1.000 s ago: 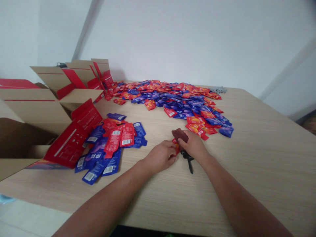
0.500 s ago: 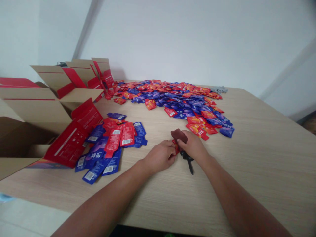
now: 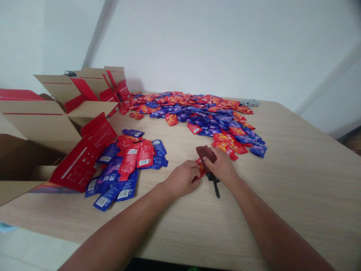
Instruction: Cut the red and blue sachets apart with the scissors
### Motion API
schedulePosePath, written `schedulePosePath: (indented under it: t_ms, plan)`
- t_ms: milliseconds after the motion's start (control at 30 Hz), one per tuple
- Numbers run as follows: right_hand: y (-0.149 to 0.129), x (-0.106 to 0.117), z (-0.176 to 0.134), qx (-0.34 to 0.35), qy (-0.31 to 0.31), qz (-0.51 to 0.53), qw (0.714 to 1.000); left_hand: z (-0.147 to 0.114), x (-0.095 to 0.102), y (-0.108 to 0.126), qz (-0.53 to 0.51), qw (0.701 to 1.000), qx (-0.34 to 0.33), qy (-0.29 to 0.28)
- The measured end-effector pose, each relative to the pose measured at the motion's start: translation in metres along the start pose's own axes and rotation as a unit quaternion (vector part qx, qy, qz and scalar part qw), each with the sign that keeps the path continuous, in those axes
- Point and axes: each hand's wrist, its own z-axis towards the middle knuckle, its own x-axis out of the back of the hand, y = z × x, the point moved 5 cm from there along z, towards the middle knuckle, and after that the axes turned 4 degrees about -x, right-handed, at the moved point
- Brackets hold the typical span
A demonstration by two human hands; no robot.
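Observation:
My left hand [image 3: 183, 179] rests on the table with its fingers closed at the edge of a red-and-orange sachet [image 3: 200, 166]. My fingers partly cover this sachet. Wrapped around a dark brown tool is my right hand [image 3: 224, 165]; the brown body [image 3: 205, 153] leans over the sachet, and from its black lower end a thin black lever [image 3: 217, 190] sticks out toward me. Whether the tool's lower end touches the sachet, I cannot tell. To the left of my left hand lies a loose heap of red and blue sachets [image 3: 130, 160], several with barcodes up.
Open cardboard boxes [image 3: 39, 124] with red flaps stand along the left. A wide pile of red-orange and blue-purple sachets [image 3: 194, 109] stretches across the back of the table [image 3: 296, 180], curving forward on the right. A grey cloth [image 3: 251, 102] lies behind it, near the wall.
The brown tool has tilted slightly, so more of its body shows, and my right hand has shifted a little with it. My left hand stays nearly still at the sachet.

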Motion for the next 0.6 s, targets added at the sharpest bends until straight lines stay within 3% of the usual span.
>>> schedulePosePath:
  t_ms: [167, 600]
  plan:
    - [-0.017, -0.008, -0.007, 0.072, -0.077, 0.031, 0.994, 0.001, 0.0, -0.001, 0.005, 1.0, 0.006, -0.001]
    - [0.017, -0.003, 0.006, -0.061, -0.028, -0.071, 0.995, -0.001, -0.001, -0.001, -0.004, 1.0, 0.001, 0.004]
